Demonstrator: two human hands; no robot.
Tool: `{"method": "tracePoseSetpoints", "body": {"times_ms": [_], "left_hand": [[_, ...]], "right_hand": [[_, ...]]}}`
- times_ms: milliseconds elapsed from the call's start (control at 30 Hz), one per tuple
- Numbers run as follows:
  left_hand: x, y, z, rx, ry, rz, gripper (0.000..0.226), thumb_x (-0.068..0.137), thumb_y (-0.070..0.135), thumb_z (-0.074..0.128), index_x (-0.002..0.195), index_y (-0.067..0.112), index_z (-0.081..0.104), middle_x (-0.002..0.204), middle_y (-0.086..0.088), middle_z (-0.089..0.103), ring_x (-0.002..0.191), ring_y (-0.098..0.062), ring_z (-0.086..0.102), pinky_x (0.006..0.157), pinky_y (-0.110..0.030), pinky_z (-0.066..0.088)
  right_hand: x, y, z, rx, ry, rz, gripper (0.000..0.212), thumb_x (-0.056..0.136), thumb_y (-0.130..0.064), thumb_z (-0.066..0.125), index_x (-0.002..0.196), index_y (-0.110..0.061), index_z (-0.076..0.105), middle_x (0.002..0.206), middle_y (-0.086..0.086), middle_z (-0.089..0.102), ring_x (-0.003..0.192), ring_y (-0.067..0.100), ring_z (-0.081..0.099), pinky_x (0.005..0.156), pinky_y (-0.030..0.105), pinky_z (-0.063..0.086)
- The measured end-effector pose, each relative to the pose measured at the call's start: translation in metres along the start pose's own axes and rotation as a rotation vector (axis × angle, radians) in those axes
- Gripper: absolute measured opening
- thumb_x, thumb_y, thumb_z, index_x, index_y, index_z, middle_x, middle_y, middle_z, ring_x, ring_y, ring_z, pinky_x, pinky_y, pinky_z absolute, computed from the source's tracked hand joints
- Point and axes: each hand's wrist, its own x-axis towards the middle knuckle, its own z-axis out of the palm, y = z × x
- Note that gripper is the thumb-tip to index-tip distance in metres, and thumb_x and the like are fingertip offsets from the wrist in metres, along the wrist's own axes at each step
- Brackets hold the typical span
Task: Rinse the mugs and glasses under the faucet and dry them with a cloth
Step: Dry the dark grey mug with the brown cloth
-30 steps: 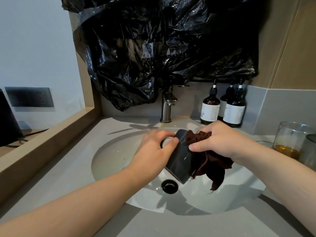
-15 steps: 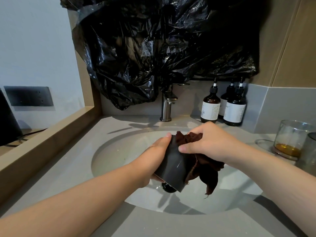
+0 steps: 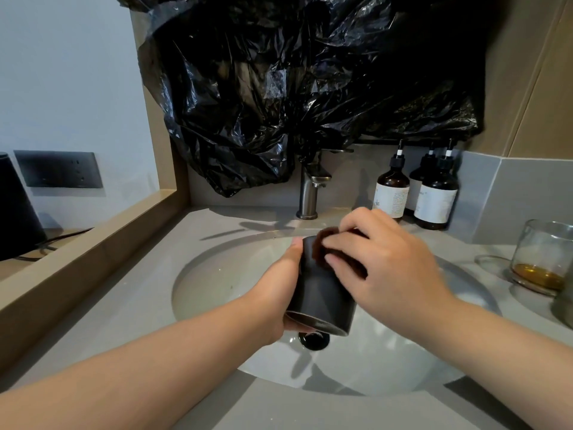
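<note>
My left hand point(image 3: 279, 293) wraps the mug point(image 3: 319, 293) around its wall; my right hand point(image 3: 387, 268) pinches the cloth point(image 3: 325, 240) against it. I judge it stiff, slippery, breakable: grip mid-body.

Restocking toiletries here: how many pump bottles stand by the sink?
3, on the counter right of the faucet: the left bottle nearest it, the right bottle by the wall, the middle bottle behind them, partly hidden.
</note>
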Motion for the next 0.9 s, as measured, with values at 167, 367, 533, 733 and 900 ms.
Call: {"method": "tracePoseSetpoints", "body": {"times_ms": [167, 367, 533, 733, 900], "left_hand": [[0.002, 0.002, -0.003, -0.039, -0.016, 0.038, 0.059, 0.09, 0.068, 0.034, 0.095, 0.021, 0.068, 0.081, -0.007, 0.074, 0.077, -0.027, 0.068, 0.086, -0.046, 0.054], [-0.001, 0.003, -0.002, -0.085, -0.056, 0.054, 0.063, 0.082, 0.074, 0.042, 0.095, 0.018, 0.066, 0.081, -0.012, 0.075, 0.081, -0.029, 0.07, 0.086, -0.047, 0.054], [-0.001, 0.006, -0.009, -0.141, -0.145, 0.045, 0.078, 0.074, 0.082, 0.042, 0.113, 0.019, 0.068, 0.105, -0.016, 0.072, 0.1, -0.034, 0.067, 0.094, -0.052, 0.05], [-0.008, 0.007, -0.007, -0.107, -0.181, 0.058, 0.062, 0.081, 0.072, 0.045, 0.1, 0.017, 0.067, 0.082, -0.01, 0.073, 0.077, -0.025, 0.068, 0.083, -0.041, 0.053], [-0.008, 0.003, -0.002, -0.049, -0.18, 0.084, 0.06, 0.081, 0.07, 0.048, 0.097, 0.016, 0.066, 0.076, -0.008, 0.074, 0.075, -0.024, 0.068, 0.083, -0.04, 0.055]], "right_hand": [[-0.009, -0.008, 0.007, 0.054, -0.036, -0.202, 0.019, 0.086, -0.028, 0.057, 0.085, -0.016, 0.072, 0.087, 0.001, 0.059, 0.078, 0.021, 0.055, 0.053, 0.037, 0.048], [0.005, 0.004, 0.008, 0.122, 0.149, 0.097, 0.026, 0.086, -0.031, 0.055, 0.094, -0.014, 0.073, 0.09, 0.0, 0.057, 0.084, 0.02, 0.056, 0.065, 0.037, 0.05], [-0.009, -0.005, 0.005, 0.209, 0.034, -0.124, 0.028, 0.084, -0.038, 0.063, 0.092, -0.014, 0.074, 0.092, 0.003, 0.059, 0.083, 0.02, 0.055, 0.064, 0.035, 0.048], [-0.006, 0.002, 0.006, 0.255, 0.161, -0.055, 0.022, 0.084, -0.029, 0.064, 0.088, -0.009, 0.074, 0.088, 0.005, 0.06, 0.08, 0.021, 0.058, 0.068, 0.037, 0.049], [-0.002, 0.005, 0.009, 0.199, 0.253, 0.145, 0.017, 0.081, -0.024, 0.066, 0.089, -0.01, 0.072, 0.087, 0.001, 0.057, 0.081, 0.02, 0.056, 0.067, 0.036, 0.048]]}}
